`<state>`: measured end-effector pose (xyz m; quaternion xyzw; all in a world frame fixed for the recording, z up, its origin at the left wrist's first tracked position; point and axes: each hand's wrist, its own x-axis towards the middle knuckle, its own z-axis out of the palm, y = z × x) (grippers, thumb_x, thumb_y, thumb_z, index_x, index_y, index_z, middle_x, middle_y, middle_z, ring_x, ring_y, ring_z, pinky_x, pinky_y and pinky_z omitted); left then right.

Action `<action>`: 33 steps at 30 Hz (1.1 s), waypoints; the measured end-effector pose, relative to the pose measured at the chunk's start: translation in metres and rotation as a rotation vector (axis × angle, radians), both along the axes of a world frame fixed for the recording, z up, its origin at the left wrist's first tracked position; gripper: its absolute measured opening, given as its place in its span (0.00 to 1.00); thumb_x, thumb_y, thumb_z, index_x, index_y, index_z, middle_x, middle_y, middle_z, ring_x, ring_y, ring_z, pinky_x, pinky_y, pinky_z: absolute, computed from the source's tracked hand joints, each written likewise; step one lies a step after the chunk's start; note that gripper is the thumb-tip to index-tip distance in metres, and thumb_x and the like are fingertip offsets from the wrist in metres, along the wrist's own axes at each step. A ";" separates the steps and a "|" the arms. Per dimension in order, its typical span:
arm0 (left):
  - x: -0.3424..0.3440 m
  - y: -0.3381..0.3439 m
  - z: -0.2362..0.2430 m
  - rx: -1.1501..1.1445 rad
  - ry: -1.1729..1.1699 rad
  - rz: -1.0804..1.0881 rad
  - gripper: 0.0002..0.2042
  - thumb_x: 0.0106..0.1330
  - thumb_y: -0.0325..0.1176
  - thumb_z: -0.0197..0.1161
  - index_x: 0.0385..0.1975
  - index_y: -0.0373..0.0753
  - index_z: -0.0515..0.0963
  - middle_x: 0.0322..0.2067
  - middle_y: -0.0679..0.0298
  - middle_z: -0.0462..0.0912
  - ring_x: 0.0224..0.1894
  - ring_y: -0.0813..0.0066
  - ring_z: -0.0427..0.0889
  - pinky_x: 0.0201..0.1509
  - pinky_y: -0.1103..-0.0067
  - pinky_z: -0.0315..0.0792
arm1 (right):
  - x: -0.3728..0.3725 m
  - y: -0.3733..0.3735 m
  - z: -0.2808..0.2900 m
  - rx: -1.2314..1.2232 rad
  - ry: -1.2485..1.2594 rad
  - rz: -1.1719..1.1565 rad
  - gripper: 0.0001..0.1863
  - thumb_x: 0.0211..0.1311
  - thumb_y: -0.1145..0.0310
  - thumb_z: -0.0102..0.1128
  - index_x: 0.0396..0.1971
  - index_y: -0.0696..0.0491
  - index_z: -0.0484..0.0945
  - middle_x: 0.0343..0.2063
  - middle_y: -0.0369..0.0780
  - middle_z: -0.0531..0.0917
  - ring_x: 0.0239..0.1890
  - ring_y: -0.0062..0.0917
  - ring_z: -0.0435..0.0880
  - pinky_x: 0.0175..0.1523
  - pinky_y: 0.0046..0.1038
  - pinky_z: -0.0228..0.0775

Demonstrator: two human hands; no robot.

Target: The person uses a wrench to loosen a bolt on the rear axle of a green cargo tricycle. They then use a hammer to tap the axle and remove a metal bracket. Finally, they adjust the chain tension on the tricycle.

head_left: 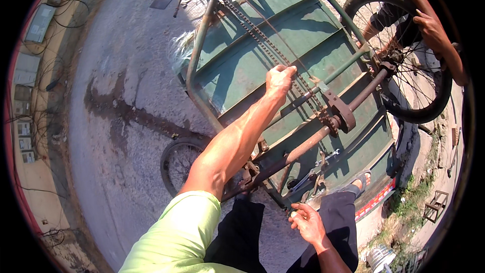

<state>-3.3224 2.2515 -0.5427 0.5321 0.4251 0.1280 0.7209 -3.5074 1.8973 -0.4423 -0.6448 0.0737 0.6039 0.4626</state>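
My left hand [279, 82] reaches out over an upturned cargo tricycle, closed with its fingertips pinching the drive chain [262, 44]. The chain runs along the green frame [198, 38] to a sprocket [333, 123] on the rusty rear axle [309, 144]. A thin cable or rod stretches beside it. A brown metal bracket [342, 108] sits on the axle by the sprocket. Near my knees, my right hand [309, 225] is closed with its fingers curled; whatever it may hold is too small to make out.
Another person's hand [429, 26] is at the right wheel [429, 115]. The left wheel [166, 164] stands beyond my left forearm. Wrenches [328, 156] and other tools lie on the green cargo-bed panel [348, 164]. A bucket [380, 258] stands at lower right near a small metal frame [435, 206].
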 end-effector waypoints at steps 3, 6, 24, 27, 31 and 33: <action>0.008 -0.005 0.011 0.045 -0.031 -0.032 0.12 0.60 0.35 0.68 0.33 0.31 0.79 0.23 0.64 0.77 0.18 0.78 0.72 0.22 0.77 0.66 | 0.004 0.001 0.002 0.005 -0.027 0.007 0.23 0.67 0.68 0.61 0.57 0.64 0.73 0.32 0.41 0.84 0.29 0.19 0.81 0.39 0.22 0.75; 0.020 -0.010 0.012 0.140 -0.039 -0.067 0.15 0.60 0.38 0.68 0.36 0.30 0.82 0.24 0.62 0.80 0.23 0.76 0.75 0.27 0.75 0.69 | 0.004 -0.002 0.003 0.021 -0.036 -0.035 0.22 0.67 0.68 0.61 0.57 0.63 0.74 0.31 0.40 0.84 0.29 0.19 0.81 0.38 0.22 0.74; 0.017 -0.010 0.022 0.189 0.098 -0.333 0.15 0.68 0.43 0.64 0.34 0.33 0.79 0.23 0.66 0.76 0.21 0.79 0.72 0.25 0.79 0.67 | 0.016 -0.017 0.014 0.069 -0.043 -0.046 0.20 0.67 0.66 0.62 0.56 0.59 0.75 0.28 0.34 0.81 0.28 0.16 0.79 0.35 0.22 0.73; 0.011 -0.020 0.015 0.165 0.133 -0.320 0.15 0.68 0.41 0.64 0.33 0.32 0.79 0.22 0.67 0.75 0.20 0.80 0.70 0.24 0.80 0.66 | 0.015 -0.022 0.016 0.068 -0.053 -0.017 0.21 0.68 0.65 0.61 0.56 0.59 0.75 0.29 0.35 0.82 0.28 0.16 0.79 0.35 0.22 0.73; 0.009 -0.022 0.013 0.204 0.097 -0.293 0.14 0.68 0.40 0.64 0.33 0.32 0.78 0.21 0.67 0.74 0.20 0.80 0.69 0.23 0.79 0.65 | 0.014 -0.021 0.015 0.098 -0.060 0.003 0.22 0.68 0.64 0.61 0.57 0.60 0.75 0.29 0.35 0.82 0.28 0.17 0.80 0.35 0.23 0.74; 0.007 -0.026 0.016 0.196 0.114 -0.286 0.14 0.68 0.40 0.64 0.34 0.32 0.78 0.21 0.67 0.74 0.19 0.80 0.69 0.23 0.80 0.65 | 0.014 -0.020 0.016 0.097 -0.057 0.006 0.22 0.68 0.64 0.61 0.57 0.60 0.74 0.29 0.35 0.82 0.28 0.17 0.80 0.36 0.23 0.74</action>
